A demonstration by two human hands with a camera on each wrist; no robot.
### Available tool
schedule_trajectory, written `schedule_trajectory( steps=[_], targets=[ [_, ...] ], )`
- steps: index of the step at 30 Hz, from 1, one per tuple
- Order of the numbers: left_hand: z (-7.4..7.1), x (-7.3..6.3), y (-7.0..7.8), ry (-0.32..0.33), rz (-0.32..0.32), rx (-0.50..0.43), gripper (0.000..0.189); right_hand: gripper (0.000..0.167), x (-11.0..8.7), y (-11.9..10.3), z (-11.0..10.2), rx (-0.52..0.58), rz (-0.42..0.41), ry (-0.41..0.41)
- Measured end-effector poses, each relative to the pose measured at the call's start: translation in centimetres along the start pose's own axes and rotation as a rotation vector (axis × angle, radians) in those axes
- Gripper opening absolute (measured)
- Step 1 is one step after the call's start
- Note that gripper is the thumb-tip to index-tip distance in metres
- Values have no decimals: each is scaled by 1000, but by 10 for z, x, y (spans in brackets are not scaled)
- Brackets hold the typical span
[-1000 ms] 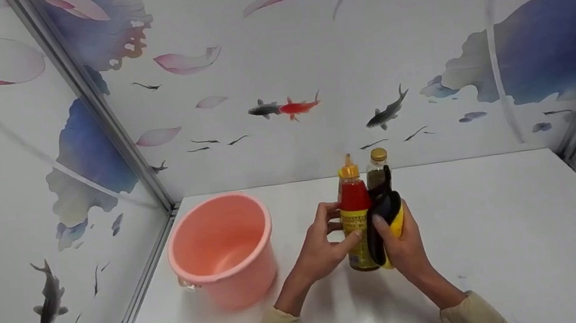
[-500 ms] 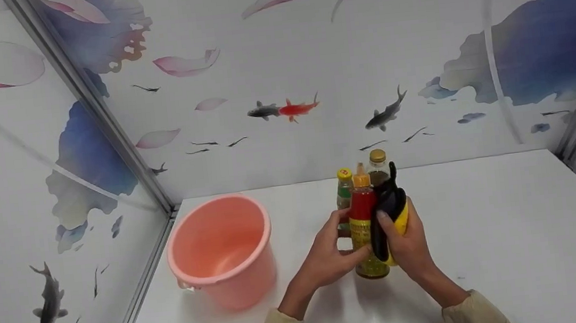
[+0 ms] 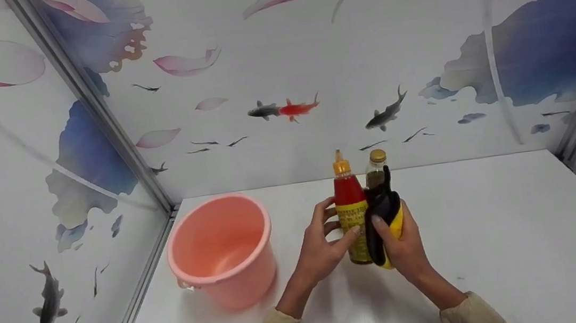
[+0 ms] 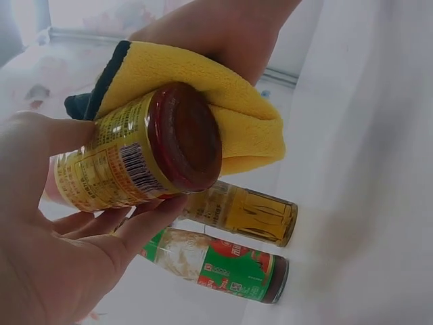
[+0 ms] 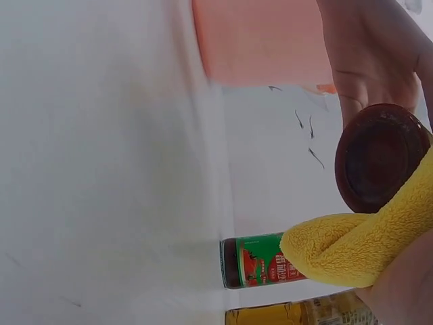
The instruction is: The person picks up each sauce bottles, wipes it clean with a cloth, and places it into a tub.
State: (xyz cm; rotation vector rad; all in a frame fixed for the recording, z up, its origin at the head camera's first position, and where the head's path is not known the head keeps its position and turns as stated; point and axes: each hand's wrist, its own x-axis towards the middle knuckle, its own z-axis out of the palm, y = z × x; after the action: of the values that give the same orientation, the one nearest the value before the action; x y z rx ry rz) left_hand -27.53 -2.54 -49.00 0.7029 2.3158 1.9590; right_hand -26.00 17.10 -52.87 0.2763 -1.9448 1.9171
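Note:
A red sauce squeeze bottle (image 3: pixel 351 211) with a yellow label and orange nozzle cap is in my left hand (image 3: pixel 318 249), fingers and thumb around its sides. Its dark underside (image 5: pixel 384 159) shows in the right wrist view, held up off the table. My right hand (image 3: pixel 406 242) grips a folded cloth (image 3: pixel 382 216), black on one face and yellow (image 4: pixel 247 132) on the other, against the bottle's right side. Behind stand a gold-capped bottle (image 3: pixel 378 157) of amber liquid and a green-labelled glass bottle (image 4: pixel 233 265), which the sauce bottle hides in the head view.
A pink bucket (image 3: pixel 265 271) stands on the white table (image 3: pixel 503 224) to the left of my hands. White panels (image 3: pixel 287 156) printed with fish and lotus close off the back and sides.
Half a second ago the sauce bottle was lower and further right, with the green-labelled bottle visible behind it. It has since moved up and left; the cloth has shifted slightly left.

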Motion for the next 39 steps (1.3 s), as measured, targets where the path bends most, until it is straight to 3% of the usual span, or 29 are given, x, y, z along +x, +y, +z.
schedule_trajectory(
  steps=[8,17,25,33,39],
  targets=[
    [-2,1,2,13,-3,-58,73,41,-2,1,2,-3,-5,-12],
    [3,-2,1,8,-8,76,78,38,0,3,1,-6,-20,-12],
    [4,-2,-4,-61,-3,99,72,37,2,-1,-2,-7,-11,-12],
    [2,-2,-7,-178,2,124,72,39,4,-6,-6,-12,18,5],
    [1,-1,-8,-172,30,140,72,41,4,-7,-7,6,15,3]
  ],
)
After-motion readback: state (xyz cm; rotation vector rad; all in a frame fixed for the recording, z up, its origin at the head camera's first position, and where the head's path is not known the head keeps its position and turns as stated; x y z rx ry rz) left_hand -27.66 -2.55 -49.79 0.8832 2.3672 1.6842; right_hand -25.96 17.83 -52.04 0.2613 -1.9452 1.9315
